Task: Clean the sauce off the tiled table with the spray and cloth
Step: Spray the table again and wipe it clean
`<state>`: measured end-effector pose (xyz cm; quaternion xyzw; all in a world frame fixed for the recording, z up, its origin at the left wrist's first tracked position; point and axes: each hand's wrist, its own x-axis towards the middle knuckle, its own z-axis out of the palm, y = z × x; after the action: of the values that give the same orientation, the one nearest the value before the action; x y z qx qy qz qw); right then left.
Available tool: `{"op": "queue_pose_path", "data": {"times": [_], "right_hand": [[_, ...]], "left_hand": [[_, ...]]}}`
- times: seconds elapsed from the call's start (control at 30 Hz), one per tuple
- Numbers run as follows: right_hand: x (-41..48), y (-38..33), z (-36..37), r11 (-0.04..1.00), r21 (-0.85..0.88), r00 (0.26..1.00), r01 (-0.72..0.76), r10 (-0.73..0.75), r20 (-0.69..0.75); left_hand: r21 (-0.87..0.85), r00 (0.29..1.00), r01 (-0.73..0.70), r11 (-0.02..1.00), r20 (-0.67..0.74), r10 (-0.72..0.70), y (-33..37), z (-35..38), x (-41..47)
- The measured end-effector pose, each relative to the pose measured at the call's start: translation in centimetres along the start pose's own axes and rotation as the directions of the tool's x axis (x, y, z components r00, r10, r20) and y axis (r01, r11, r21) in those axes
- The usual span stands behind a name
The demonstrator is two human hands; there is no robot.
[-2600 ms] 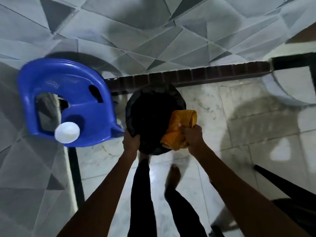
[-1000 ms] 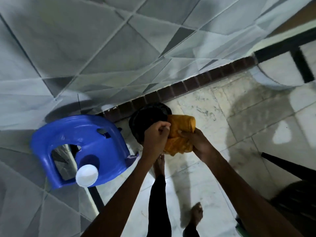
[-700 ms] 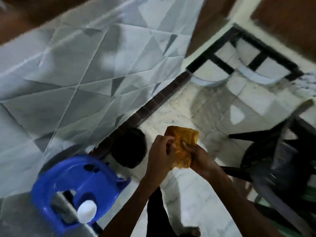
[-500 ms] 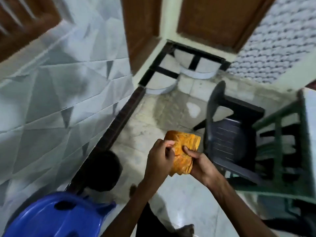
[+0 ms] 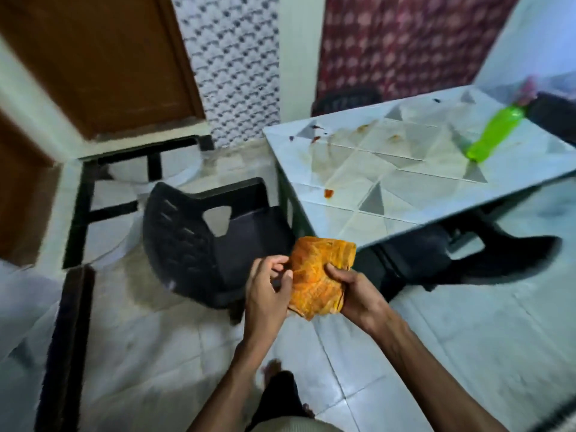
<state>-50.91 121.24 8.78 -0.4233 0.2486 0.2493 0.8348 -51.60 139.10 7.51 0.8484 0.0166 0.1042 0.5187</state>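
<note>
I hold a folded orange cloth (image 5: pixel 318 272) in front of me with both hands. My left hand (image 5: pixel 268 294) pinches its left edge and my right hand (image 5: pixel 355 294) grips its right side. The tiled table (image 5: pixel 414 188) stands ahead to the right, with red and brown sauce spots (image 5: pixel 328 193) on its near tiles and more smears near its far left corner. A green spray bottle (image 5: pixel 495 134) with a pink top stands at the table's far right.
A black plastic chair (image 5: pixel 199 244) stands on the floor just left of the table, close to my hands. Another dark chair (image 5: pixel 467 257) sits under the table's near edge. A brown door (image 5: pixel 103 57) and patterned curtains are behind.
My view has swung right, from the black bin and blue stool by the wall to the table. My left hand left the bin and joined the right on the cloth.
</note>
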Motion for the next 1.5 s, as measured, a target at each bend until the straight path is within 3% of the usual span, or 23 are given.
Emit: {"op": "queue_pose_path", "data": {"times": [0.13,0.23,0.3,0.63,0.87,1.1,1.33,1.5], "right_hand": [[-0.4,-5.6,-6.7,0.987,0.123,0.993,0.099,-0.091,-0.071],[0.0,-9.4,-10.7,0.979,0.148,0.986,0.142,-0.128,-0.106],[0.5,-12.5,-14.1,0.975,0.143,0.98,0.169,-0.151,-0.132],[1.9,-26.8,-29.4,0.957,-0.032,0.904,0.288,-0.283,-0.321],[2.2,-34.1,-39.5,0.945,-0.047,0.887,0.324,-0.321,-0.332],[2.1,-43.6,-53.7,0.925,-0.292,0.896,0.244,-0.33,-0.298],[1.4,-54.1,-63.9,0.829,-0.522,0.917,0.202,-0.347,-0.197],[3.7,-60.1,-67.2,0.732,-0.647,0.941,0.214,-0.331,-0.064]], "left_hand": [[-0.048,0.97,0.093,0.995,0.228,-0.08,2.7,8.4,3.2],[-0.168,0.814,0.414,0.895,0.509,-0.281,4.4,13.9,6.0],[-0.216,0.709,0.547,0.809,0.634,-0.31,5.7,18.3,8.0],[-0.236,0.616,0.602,0.763,0.745,-0.256,13.9,36.7,15.0],[-0.258,0.644,0.576,0.776,0.728,-0.236,19.3,48.0,16.6],[-0.267,0.721,0.507,0.819,0.652,-0.234,25.2,62.2,15.8],[-0.377,0.845,0.486,0.788,0.431,-0.315,32.5,73.3,13.4],[-0.407,0.882,0.466,0.786,0.279,-0.379,34.5,78.0,14.4]]}}
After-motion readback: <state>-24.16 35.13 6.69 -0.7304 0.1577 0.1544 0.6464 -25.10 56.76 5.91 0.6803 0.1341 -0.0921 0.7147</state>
